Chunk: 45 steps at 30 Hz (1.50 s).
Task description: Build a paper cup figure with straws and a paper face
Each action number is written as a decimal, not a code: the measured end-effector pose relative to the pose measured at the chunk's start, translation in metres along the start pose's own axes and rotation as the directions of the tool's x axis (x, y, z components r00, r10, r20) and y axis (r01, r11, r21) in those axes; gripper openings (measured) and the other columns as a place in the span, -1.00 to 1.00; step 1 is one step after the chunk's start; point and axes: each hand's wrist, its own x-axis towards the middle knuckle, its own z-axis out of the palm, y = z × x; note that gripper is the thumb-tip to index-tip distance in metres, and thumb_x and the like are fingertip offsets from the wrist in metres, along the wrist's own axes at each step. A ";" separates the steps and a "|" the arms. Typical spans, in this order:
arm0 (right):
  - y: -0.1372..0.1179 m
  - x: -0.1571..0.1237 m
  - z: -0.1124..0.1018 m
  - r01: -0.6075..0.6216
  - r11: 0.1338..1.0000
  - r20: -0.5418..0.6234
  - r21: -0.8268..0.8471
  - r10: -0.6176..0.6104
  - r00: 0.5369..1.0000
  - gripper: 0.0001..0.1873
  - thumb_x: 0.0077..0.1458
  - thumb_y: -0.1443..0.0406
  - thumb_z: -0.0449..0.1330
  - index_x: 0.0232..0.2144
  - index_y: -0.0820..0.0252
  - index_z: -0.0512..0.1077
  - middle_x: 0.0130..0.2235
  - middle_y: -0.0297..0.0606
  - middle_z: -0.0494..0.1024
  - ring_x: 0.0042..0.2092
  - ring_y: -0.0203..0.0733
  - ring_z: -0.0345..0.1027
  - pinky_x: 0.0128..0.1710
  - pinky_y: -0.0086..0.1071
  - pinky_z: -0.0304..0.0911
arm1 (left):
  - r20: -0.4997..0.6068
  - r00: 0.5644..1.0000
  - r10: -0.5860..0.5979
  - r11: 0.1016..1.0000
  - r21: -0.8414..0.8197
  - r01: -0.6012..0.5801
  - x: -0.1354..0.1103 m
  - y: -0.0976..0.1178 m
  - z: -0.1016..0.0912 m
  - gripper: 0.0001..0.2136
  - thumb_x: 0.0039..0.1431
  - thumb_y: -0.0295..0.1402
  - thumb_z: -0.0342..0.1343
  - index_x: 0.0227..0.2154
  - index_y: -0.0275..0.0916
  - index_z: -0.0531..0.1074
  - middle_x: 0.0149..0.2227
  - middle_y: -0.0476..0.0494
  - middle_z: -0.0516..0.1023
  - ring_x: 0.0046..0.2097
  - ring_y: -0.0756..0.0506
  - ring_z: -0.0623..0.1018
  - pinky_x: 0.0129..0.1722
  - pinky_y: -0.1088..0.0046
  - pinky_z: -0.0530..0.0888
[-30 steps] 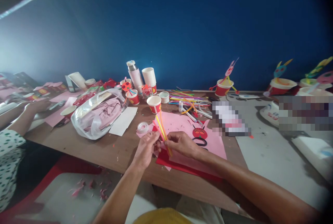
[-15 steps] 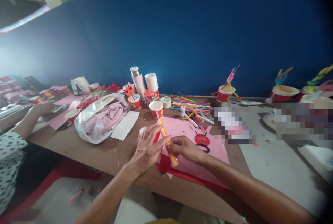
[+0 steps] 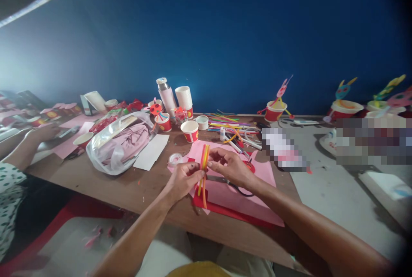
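I am holding a bundle of red, yellow and orange strips (image 3: 205,157) between my two hands, just above the near part of the pink paper (image 3: 222,202). The strips are standing nearly upright, their tops showing above my fingers and a yellow and an orange end hanging below.

My left hand (image 3: 183,179) is coming in from the lower left, palm turned inward, its thumb and fingers pinching the bundle low down. My right hand (image 3: 232,169) is sitting a little farther from me, its forearm slanting in from the lower right. Its fingers are curving in an arch, their tips and the thumb narrowing onto the bundle's right side.

Under my right hand the scissors (image 3: 242,191) are lying on the pink paper, and a red sheet (image 3: 236,216) is peeking out along its near edge. A tape roll (image 3: 175,159) is resting beyond my left hand. Farther back, a paper cup (image 3: 189,132) is standing on the desk (image 3: 141,179), with loose coloured strips (image 3: 227,125) lying to its right and a plastic bag (image 3: 96,157) slumping well to its left.
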 end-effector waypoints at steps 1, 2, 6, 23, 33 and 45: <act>0.000 0.000 0.000 -0.010 1.000 0.029 0.028 0.009 1.000 -0.78 0.02 0.21 0.14 -0.31 0.24 0.42 -0.35 -0.30 0.48 -0.34 -0.29 0.30 -0.34 -0.43 0.17 | 0.018 0.999 -0.032 0.998 -0.044 0.032 0.001 -0.001 0.003 -0.81 0.01 -0.28 0.11 -0.49 -0.34 0.45 -0.53 -0.05 0.48 -0.47 0.00 0.45 -0.44 0.52 0.35; 0.002 0.001 0.001 -0.027 0.998 0.050 0.060 0.024 0.998 -0.81 0.03 0.22 0.12 -0.38 0.25 0.42 -0.40 -0.31 0.47 -0.36 -0.30 0.29 -0.35 -0.43 0.17 | 0.037 0.998 -0.058 0.995 -0.084 0.061 0.001 -0.002 0.005 -0.80 0.00 -0.26 0.12 -0.49 -0.34 0.44 -0.54 -0.05 0.48 -0.48 -0.01 0.45 -0.45 0.52 0.35; 0.008 0.002 0.002 -0.080 0.989 0.057 0.121 0.074 0.996 -0.80 0.02 0.22 0.13 -0.50 0.25 0.39 -0.49 -0.36 0.41 -0.43 -0.34 0.24 -0.41 -0.46 0.14 | 0.097 0.991 -0.096 0.971 -0.208 0.114 0.001 -0.002 0.008 -0.78 0.00 -0.24 0.14 -0.48 -0.35 0.45 -0.52 -0.06 0.50 -0.46 -0.01 0.47 -0.41 0.50 0.38; 0.014 0.001 0.006 -0.147 0.974 0.108 0.172 0.130 0.986 -0.72 -0.03 0.14 0.19 -0.51 0.29 0.39 -0.50 -0.35 0.40 -0.46 -0.35 0.23 -0.46 -0.47 0.16 | 0.066 0.988 -0.140 0.970 -0.192 0.151 0.001 -0.009 0.015 -0.79 -0.04 -0.27 0.16 -0.49 -0.37 0.48 -0.50 -0.10 0.51 -0.43 -0.01 0.47 -0.37 0.48 0.39; 0.004 0.009 -0.020 -0.004 0.984 -0.189 0.181 0.038 0.981 -0.73 -0.03 0.12 0.19 -0.47 0.24 0.40 -0.51 -0.37 0.40 -0.48 -0.36 0.23 -0.46 -0.45 0.16 | -0.403 0.906 0.132 0.987 0.140 -0.082 0.067 -0.031 -0.053 -0.40 -0.15 -0.18 0.23 0.00 -0.29 0.28 -0.07 -0.29 0.43 -0.07 -0.17 0.45 -0.16 0.31 0.41; -0.013 0.010 -0.030 0.091 0.948 -0.329 0.306 0.016 0.944 -0.71 0.00 0.12 0.18 -0.38 0.25 0.35 -0.47 -0.31 0.45 -0.49 -0.35 0.31 -0.49 -0.44 0.23 | -0.474 0.869 0.145 0.976 0.211 -0.048 0.124 -0.036 -0.037 -0.39 -0.14 -0.29 0.24 0.01 -0.30 0.19 -0.14 -0.29 0.45 -0.17 -0.15 0.47 -0.15 0.27 0.37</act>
